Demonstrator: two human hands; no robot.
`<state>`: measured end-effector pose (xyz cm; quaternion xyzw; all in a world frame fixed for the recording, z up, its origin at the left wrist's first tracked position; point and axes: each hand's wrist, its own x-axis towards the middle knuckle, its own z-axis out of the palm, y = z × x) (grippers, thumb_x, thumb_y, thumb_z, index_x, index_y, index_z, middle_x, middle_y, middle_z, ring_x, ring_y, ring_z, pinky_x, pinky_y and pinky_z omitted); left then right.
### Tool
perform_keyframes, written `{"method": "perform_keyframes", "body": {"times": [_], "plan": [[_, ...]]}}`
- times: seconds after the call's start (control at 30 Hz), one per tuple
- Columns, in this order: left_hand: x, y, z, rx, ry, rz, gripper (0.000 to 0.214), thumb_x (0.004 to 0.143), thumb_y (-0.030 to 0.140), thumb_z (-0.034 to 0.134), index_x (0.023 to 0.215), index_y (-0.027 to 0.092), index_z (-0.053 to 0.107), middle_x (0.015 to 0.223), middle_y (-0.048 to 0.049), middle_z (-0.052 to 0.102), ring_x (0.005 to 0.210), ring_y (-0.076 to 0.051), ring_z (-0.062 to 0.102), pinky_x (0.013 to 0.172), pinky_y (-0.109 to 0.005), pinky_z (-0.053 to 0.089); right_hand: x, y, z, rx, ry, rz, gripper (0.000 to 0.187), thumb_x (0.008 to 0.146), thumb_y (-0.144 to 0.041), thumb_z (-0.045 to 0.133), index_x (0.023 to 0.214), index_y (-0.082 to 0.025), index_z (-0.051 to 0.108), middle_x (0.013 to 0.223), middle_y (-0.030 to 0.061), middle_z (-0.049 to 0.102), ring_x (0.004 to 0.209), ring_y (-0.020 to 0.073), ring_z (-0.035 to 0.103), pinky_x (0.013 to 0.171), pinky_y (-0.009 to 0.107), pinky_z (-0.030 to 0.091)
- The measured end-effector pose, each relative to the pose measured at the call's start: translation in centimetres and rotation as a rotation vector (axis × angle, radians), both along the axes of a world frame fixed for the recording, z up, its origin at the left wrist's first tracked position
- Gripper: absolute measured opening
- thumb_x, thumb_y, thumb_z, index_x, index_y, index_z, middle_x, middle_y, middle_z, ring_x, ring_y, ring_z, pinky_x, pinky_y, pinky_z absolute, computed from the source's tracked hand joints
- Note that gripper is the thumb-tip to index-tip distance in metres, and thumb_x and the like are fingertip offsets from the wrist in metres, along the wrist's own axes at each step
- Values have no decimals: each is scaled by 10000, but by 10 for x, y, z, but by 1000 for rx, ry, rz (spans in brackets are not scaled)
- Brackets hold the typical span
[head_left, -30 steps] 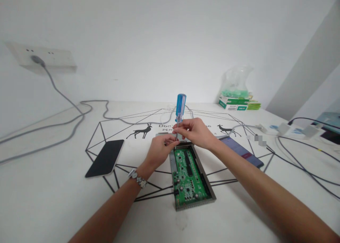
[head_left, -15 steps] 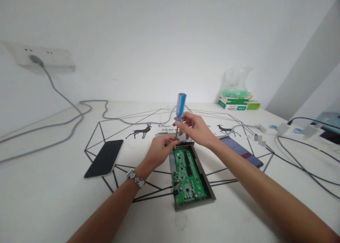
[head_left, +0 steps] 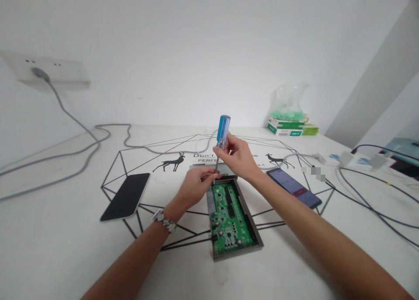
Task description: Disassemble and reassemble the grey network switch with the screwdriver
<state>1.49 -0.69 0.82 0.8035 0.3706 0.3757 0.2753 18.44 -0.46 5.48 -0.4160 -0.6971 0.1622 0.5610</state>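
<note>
My right hand is closed around the lower handle of a screwdriver with a blue and clear grip. The screwdriver stands nearly upright, its shaft running down to the far left corner of a green circuit board. That board lies in a shallow metal frame on the table. My left hand pinches the lower shaft between thumb and fingers, just above the board's corner. The tip and whatever it touches are too small to make out. A metal plate lies behind the frame, partly covered by my hands.
A dark-screened phone lies at left, a lit phone at right. Grey cable runs from a wall socket across the table. Boxes with a plastic bag stand back right, near a power strip with black cables.
My right hand has shifted its grip on the screwdriver, fingers now curled closer round the handle, which has turned. My left hand stays at the shaft. The whole view has shifted slightly.
</note>
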Motion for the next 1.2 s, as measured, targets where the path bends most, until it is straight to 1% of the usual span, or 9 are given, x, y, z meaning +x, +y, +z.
{"method": "perform_keyframes", "body": {"times": [0.07,0.17,0.27,0.37,0.47,0.63,0.9,1.03,1.2], "plan": [[0,1,-1,4,3,-10,235,906,306,566,905,179,764,924,-36,785,889,-216,715,816,-301,527,-4,-1,-1,-1,4,-65,352,811,-401,661,660,-229,394,598,-53,440,564,114,417,572,262,372],[-1,1,-3,-5,7,-23,239,918,268,537,901,183,760,940,-33,783,915,-211,713,834,-299,520,-3,-4,-2,-20,-32,-86,406,821,-471,662,641,-226,391,580,-51,436,549,112,410,560,263,359],[-2,2,-4,-8,27,-33,237,920,250,525,905,183,751,936,-31,781,913,-210,709,840,-304,517,2,-4,0,-35,-56,-16,371,822,-516,660,707,-221,467,608,-43,476,563,117,437,555,262,361],[-3,3,-4,-11,34,-45,239,929,251,510,924,185,739,949,-27,779,924,-206,705,849,-306,512,7,-3,3,-42,-57,114,280,852,-474,625,822,-214,524,659,-34,530,592,121,479,578,261,394],[-4,4,-5,-8,30,-61,236,933,243,503,924,188,733,966,-23,775,939,-197,700,852,-299,505,9,-3,6,-24,-97,133,230,862,-410,601,785,-210,521,631,-40,513,583,116,472,576,256,393],[-2,3,-3,-16,34,-56,237,927,236,503,911,189,735,953,-26,775,923,-198,698,842,-300,508,4,-7,7,6,-126,7,236,816,-344,625,695,-220,465,587,-51,477,550,108,435,549,252,363],[-1,2,-2,-9,42,-44,242,911,247,507,898,187,742,945,-37,779,917,-211,702,859,-320,520,-12,-8,4,20,-72,-210,285,760,-346,637,634,-231,409,522,-66,382,502,108,363,527,259,318],[-2,6,-7,-12,39,-51,242,907,248,509,946,181,738,969,-48,780,915,-216,705,869,-334,532,-21,-12,5,19,-48,-335,285,746,-361,638,629,-229,414,508,-65,394,493,111,351,528,265,299],[-2,7,-10,5,38,-60,246,912,238,502,963,187,737,985,-47,779,950,-221,707,884,-337,528,-28,-16,5,32,-59,-448,297,739,-387,647,628,-228,423,519,-59,445,498,115,387,539,277,276]]}}
